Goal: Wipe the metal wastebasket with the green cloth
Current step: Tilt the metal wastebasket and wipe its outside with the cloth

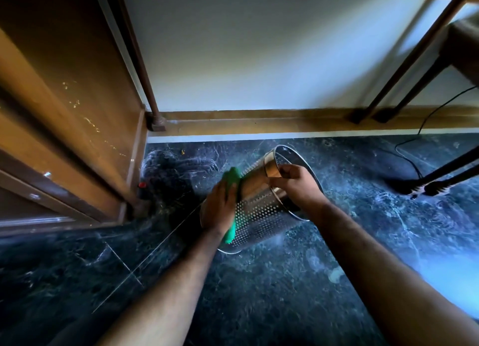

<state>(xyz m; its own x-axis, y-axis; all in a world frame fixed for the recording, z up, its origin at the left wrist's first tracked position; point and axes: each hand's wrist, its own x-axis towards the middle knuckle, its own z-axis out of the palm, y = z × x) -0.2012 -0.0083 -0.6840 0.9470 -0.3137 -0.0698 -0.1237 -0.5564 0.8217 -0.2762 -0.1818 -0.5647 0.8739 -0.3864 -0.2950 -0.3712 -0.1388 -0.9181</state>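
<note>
The metal wastebasket (261,211) is tilted over the dark floor (259,294), open mouth far. The right hand (295,187) is clamped on its rim; the left hand (220,205) presses the green cloth (232,179) flat against its left side.

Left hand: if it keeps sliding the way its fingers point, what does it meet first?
Probably nothing solid: the left hand presses the green cloth on the tilted wastebasket; beyond its fingers lies dark floor, then baseboard. Depth unclear.

Green cloth (231,181); silvery perforated wastebasket (261,213); seemingly dark-marbled floor (259,294).
</note>
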